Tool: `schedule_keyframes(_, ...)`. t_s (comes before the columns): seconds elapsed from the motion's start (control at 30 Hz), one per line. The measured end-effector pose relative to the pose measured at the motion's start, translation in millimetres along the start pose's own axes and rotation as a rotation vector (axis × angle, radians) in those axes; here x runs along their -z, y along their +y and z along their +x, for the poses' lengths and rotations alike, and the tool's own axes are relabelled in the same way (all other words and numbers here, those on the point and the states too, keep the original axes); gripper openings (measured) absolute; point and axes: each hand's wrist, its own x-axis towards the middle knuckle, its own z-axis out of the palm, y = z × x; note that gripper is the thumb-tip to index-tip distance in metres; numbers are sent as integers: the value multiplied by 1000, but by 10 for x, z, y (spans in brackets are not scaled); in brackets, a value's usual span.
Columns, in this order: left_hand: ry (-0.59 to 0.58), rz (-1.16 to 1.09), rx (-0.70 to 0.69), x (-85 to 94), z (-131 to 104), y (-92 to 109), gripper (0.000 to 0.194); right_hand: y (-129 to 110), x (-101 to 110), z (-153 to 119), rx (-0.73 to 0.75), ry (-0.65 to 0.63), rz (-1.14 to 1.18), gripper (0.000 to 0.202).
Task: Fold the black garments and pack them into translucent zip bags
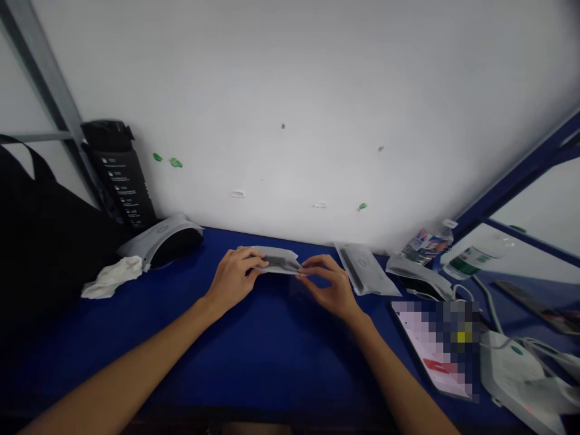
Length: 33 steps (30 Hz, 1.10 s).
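Pouch [283, 261] is gripped by both hands [233, 277] [334, 289] over blue tabletop [272, 344] beside white wall [272, 72].

Black bag [45, 248] cut by left edge; phone [430, 350] partly pixelated; tall bottle [121, 181]: print (white) unreadable.

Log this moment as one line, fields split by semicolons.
left hand: holding frosted pouch, left end; right hand: pinching its right end; pouch contents: dark, unclear; to right: another pouch and phone, on blue table
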Motion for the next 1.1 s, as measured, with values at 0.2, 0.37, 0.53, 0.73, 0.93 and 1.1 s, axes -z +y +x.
schedule_keyframes(0.2,8,-9,-99,-108,-19,61,21,-127,-123,3,129,-44,-131,7)
schedule_keyframes(0.37,-50,-38,-128,-109,5,119,19,-255,-201,16,171,-54,-210,9)
schedule_keyframes(0.53,-22,-241,46,-47,50,-96,42,-168,-68,48,90,30,-300,6)
schedule_keyframes(0.73,-38,-440,-9,-189,37,-189,21,-120,-11,34,59,-45,-382,10)
schedule_keyframes(0.93,-18,-273,-87,-111,-11,-50,21,-108,67,34,19,-67,-354,9)
schedule_keyframes(1.1,-131,-243,-176,-96,26,-67,54,-146,22,13,-23,-39,-233,17)
